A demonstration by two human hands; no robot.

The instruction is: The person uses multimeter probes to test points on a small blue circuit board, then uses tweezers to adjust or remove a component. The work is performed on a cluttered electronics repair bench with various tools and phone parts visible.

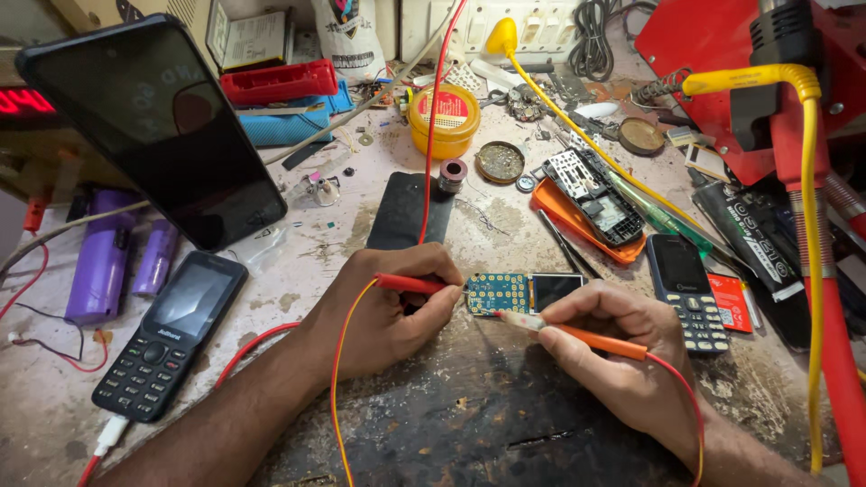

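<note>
A bare phone circuit board with a blue keypad grid and a small dark screen lies on the worn dark mat. My left hand pinches a red test probe whose tip touches the board's left edge. My right hand holds an orange probe like a pen, its pale tip resting on the board's lower edge. Red and orange leads trail from both probes toward me.
A black keypad phone on a charging cable lies at left, with a large dark smartphone propped above it. Another keypad phone, an opened phone on an orange case, a yellow tin and a red tool stand crowd the right.
</note>
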